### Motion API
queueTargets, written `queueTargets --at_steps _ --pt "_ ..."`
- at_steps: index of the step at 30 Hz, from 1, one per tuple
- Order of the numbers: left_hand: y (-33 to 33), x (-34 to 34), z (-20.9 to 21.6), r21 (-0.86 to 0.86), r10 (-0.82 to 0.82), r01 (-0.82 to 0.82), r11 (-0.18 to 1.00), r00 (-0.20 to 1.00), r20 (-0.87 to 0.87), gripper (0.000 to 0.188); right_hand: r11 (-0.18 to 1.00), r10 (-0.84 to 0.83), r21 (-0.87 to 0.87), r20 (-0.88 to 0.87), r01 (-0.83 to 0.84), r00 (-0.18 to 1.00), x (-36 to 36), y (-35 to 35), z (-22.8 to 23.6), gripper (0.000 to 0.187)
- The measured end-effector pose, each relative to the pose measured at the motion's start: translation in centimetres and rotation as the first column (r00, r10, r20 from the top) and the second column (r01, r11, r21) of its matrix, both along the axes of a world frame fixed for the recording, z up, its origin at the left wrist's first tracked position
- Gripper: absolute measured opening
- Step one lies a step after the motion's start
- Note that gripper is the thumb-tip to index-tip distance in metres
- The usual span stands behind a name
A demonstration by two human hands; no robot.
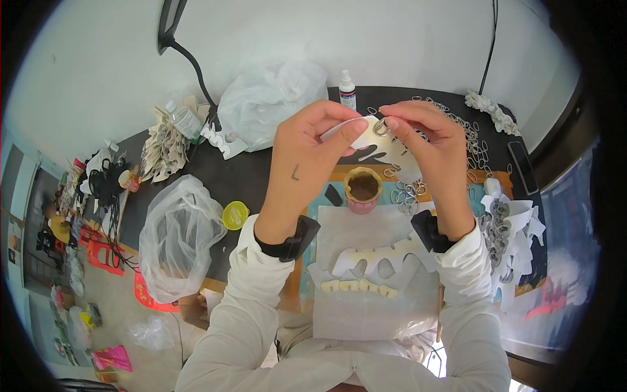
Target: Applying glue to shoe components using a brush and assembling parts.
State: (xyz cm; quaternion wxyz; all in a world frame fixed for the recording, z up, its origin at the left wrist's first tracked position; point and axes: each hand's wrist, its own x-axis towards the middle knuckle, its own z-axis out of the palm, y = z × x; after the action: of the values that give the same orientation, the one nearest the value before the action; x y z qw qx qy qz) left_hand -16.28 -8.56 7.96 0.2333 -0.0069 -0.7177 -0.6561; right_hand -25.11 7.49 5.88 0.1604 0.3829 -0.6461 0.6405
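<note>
My left hand pinches a cream-white cut-out sheet piece between thumb and fingers, raised over the far part of the table. On the other side, my right hand has thumb and fingertips closed on a small oval metal ring, held against the edge of that piece. Below the hands stands an uncovered jar of brown paste. Nearer me, on a white sheet of paper, lie a scalloped white cut-out strip and a row of small cream tabs.
Loose metal rings spread at the back right, near a phone. White pieces fitted with rings pile at right. Plastic bags, a yellow lid, a spray bottle and stacked cut-outs stand around the left and back.
</note>
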Motion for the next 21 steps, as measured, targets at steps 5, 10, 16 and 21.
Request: queueTargets --at_steps 5,10,16,21 --pt "0.21 -0.12 -0.10 0.011 0.003 -0.003 1.000 1.000 -0.011 0.017 0.993 0.116 -0.043 0.230 -0.109 0.966 0.42 -0.22 -0.14 0.015" --pt "0.22 -0.29 -0.34 -0.030 0.022 -0.023 0.999 0.999 -0.040 0.016 0.996 0.087 -0.021 0.187 -0.085 0.979 0.25 -0.21 -0.19 0.016" --pt "0.22 -0.42 -0.38 0.009 0.011 -0.010 1.000 1.000 -0.019 0.017 0.991 0.127 -0.060 0.243 -0.116 0.962 0.24 -0.32 -0.27 0.016" --pt "0.68 -0.41 -0.38 -0.085 0.043 -0.047 0.995 0.998 -0.051 0.020 0.999 0.039 0.001 0.168 -0.039 0.985 0.64 -0.54 -0.20 0.021"
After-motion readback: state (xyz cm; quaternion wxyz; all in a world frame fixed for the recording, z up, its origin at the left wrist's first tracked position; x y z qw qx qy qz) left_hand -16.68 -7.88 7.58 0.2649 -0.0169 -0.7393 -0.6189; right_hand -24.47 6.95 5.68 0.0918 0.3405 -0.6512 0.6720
